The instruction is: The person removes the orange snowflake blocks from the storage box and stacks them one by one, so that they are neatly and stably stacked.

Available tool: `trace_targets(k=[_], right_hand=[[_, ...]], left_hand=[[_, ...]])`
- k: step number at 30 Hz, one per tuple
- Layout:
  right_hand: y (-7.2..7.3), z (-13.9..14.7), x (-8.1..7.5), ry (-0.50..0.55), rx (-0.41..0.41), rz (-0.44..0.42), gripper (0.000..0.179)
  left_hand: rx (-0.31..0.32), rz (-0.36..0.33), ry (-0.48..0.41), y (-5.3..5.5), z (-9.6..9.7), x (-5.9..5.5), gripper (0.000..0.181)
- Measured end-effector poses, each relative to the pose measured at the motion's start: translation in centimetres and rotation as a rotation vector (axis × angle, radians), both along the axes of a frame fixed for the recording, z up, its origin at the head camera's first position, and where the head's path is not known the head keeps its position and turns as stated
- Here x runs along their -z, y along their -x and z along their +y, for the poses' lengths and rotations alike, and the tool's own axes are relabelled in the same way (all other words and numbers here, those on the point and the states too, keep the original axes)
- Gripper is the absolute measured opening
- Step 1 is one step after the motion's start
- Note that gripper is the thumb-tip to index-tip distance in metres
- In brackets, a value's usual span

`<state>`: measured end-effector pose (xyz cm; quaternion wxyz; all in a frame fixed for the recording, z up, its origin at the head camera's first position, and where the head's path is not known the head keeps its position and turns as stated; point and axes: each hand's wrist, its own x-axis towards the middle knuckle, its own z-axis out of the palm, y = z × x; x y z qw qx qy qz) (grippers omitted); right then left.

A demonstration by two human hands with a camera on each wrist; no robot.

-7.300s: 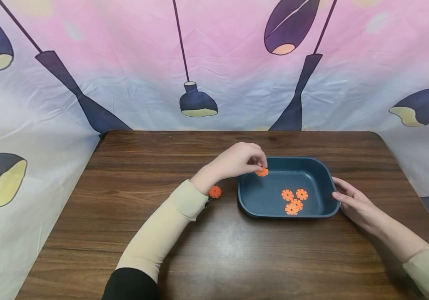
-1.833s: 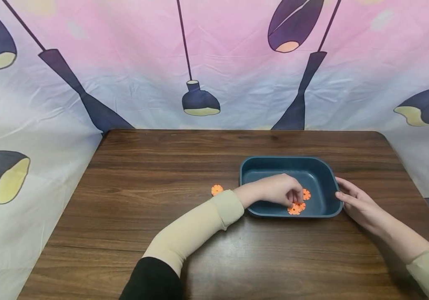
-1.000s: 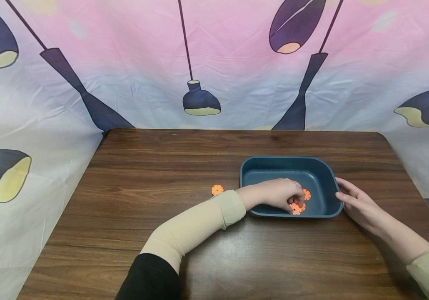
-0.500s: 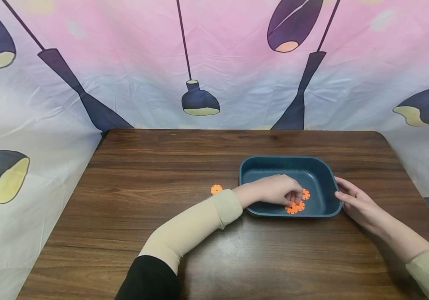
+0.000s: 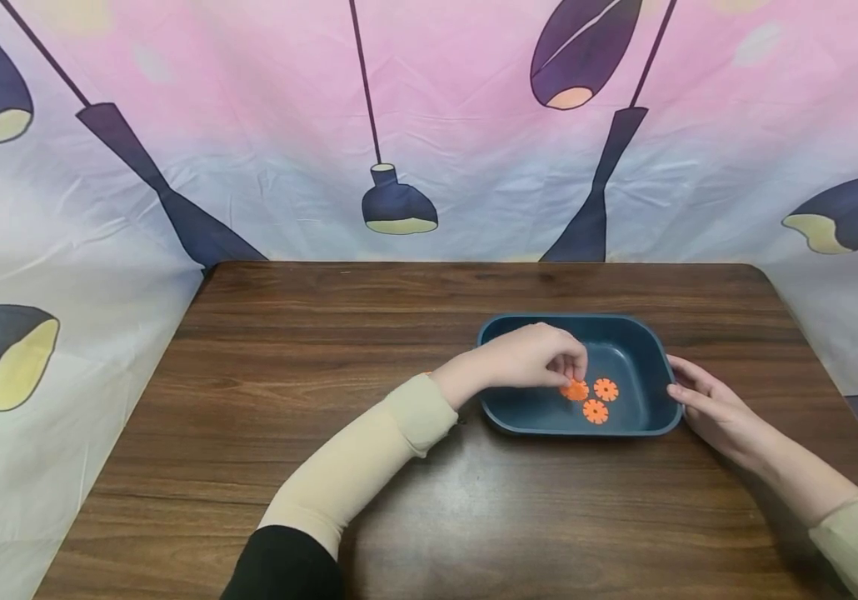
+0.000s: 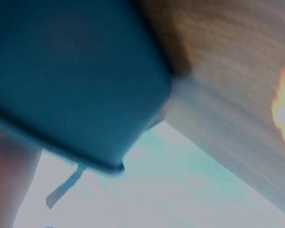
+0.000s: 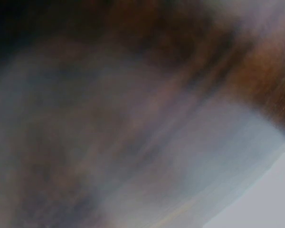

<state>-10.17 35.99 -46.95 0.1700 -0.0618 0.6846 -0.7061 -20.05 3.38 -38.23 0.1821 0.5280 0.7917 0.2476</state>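
A dark blue rectangular tub (image 5: 646,342) stands on the wooden table. My left hand (image 5: 526,354) reaches in over its left side, thumb and fingertips pinching an orange notched plastic disc (image 5: 570,392). Two more orange discs lie on the tub floor, a rear one (image 5: 606,389) and a front one (image 5: 596,411). With thumb and fingers at the right wall, my right hand (image 5: 710,408) holds the tub. In the left wrist view the tub's wall (image 6: 76,80) fills much of the picture. The right wrist view is mostly blur.
The brown table (image 5: 309,333) runs back to a hanging cloth (image 5: 286,150) printed with lamps. Left of the tub, only a sliver of another orange disc (image 5: 427,373) shows above the left sleeve (image 5: 369,450), which hides the rest.
My left hand has moved back and left inside the tub with a disc lifted from the front of the group. The right hand stays at the tub's right wall.
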Motion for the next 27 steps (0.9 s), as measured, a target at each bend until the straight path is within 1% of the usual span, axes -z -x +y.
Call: trace_targets(k=[6, 11, 15, 19, 23, 27], right_hand=[[0.0, 0.0, 0.0, 0.002, -0.004, 0.005, 0.039], [0.0, 0.0, -0.1, -0.012, 0.003, -0.009, 0.038], [0.0, -0.1, -0.1, -0.014, 0.002, -0.008, 0.038], [0.0, -0.2, 0.0, 0.007, -0.007, 0.007, 0.039], [0.0, -0.2, 0.0, 0.016, -0.011, 0.007, 0.039], [0.1, 0.0, -0.1, -0.01, -0.002, -0.008, 0.038]], left_hand=[[-0.05, 0.001, -0.094, 0.1, -2.5, -1.6, 0.005], [-0.104, -0.011, -0.149, 0.7, -4.9, -2.3, 0.006], [-0.158, -0.011, -0.163, 1.1, -7.1, -2.4, 0.007], [-0.222, -0.018, -0.163, 1.3, -9.2, -2.2, 0.005], [-0.284, -0.046, -0.173, 1.4, -11.1, -2.1, 0.005], [-0.327, -0.084, -0.187, 1.5, -12.8, -1.9, 0.005]])
